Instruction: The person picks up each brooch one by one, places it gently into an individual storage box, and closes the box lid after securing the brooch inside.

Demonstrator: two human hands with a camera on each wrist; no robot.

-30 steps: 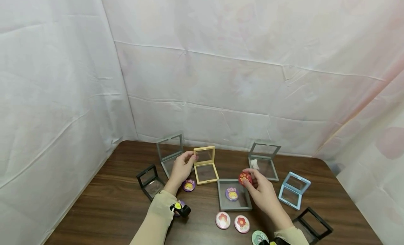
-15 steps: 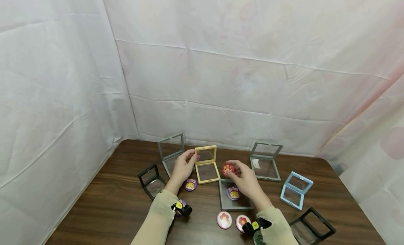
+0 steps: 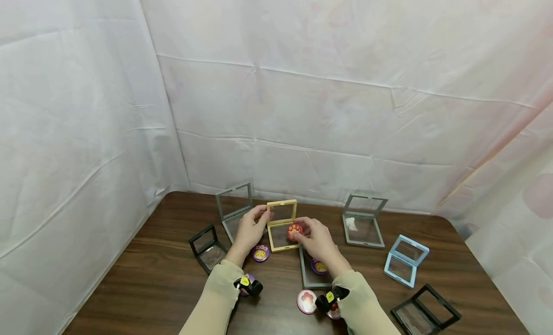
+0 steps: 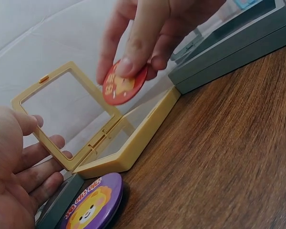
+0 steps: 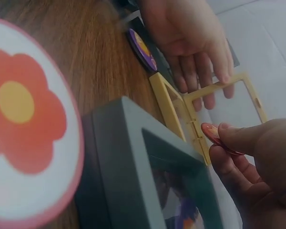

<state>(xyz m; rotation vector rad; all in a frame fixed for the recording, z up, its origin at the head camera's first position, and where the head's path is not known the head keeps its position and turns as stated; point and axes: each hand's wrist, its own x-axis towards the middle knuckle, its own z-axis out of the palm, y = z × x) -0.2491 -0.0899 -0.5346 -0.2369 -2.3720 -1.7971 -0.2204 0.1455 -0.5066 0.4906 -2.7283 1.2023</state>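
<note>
My left hand (image 3: 251, 228) pinches the left edge of the upright lid of a yellow display case (image 3: 282, 249), thumb in front and fingers behind in the left wrist view. A round red badge (image 4: 125, 87) with yellow lettering is held between thumb and fingers of my right hand (image 3: 317, 238). It hangs tilted over the lower half of the unfolded yellow case, apart from it. By my left wrist lies a purple badge (image 4: 93, 205) with a yellow animal face. Under my right forearm a grey case (image 5: 117, 157) holds another purple badge (image 3: 318, 266), partly covered.
Flower badges (image 3: 306, 302) lie near the front, one partly under my right wrist. Unfolded cases stand around: black (image 3: 199, 252) and grey (image 3: 250, 195) at left, grey (image 3: 382, 205), light blue (image 3: 412, 277) and black (image 3: 449, 320) at right. White cloth (image 3: 276, 109) hangs behind.
My right hand has moved left with the red badge, from over the grey case to over the yellow case's lower half. The left hand keeps its hold on the lid.
</note>
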